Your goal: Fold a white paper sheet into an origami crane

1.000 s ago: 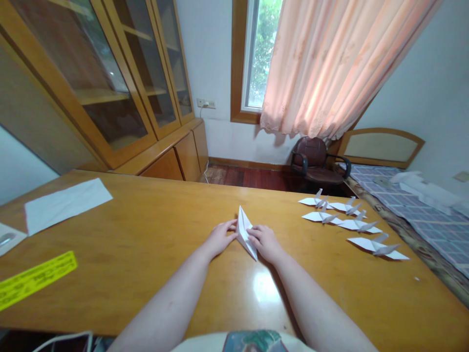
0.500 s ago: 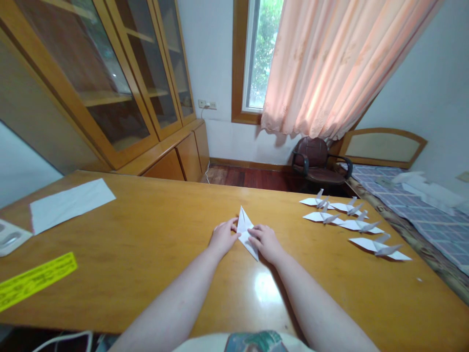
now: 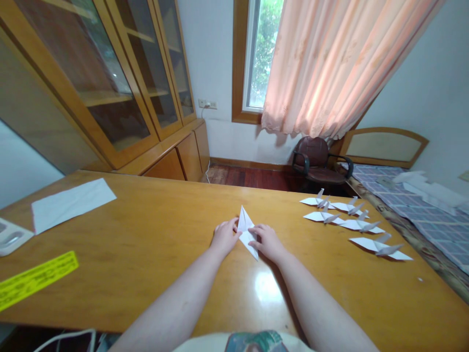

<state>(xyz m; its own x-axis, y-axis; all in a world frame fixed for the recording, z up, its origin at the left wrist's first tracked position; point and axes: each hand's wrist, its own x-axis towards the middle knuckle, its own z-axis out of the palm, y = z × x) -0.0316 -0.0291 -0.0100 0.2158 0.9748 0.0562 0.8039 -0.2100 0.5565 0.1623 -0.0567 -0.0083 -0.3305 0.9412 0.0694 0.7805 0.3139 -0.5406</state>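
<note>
A white folded paper piece, long and pointed at both ends, lies on the wooden table in front of me. My left hand presses its left edge with the fingertips pinched together. My right hand rests on the paper's right side, fingers curled down onto it. Both hands hold the paper flat against the table top.
Several finished white paper cranes lie in a row at the right of the table. A white sheet, a yellow strip and a white object lie at the left. Beyond are a chair, a bed and cabinets.
Both hands have shifted only slightly on the folded paper; the paper stays in the same spot. The view has moved a little.
</note>
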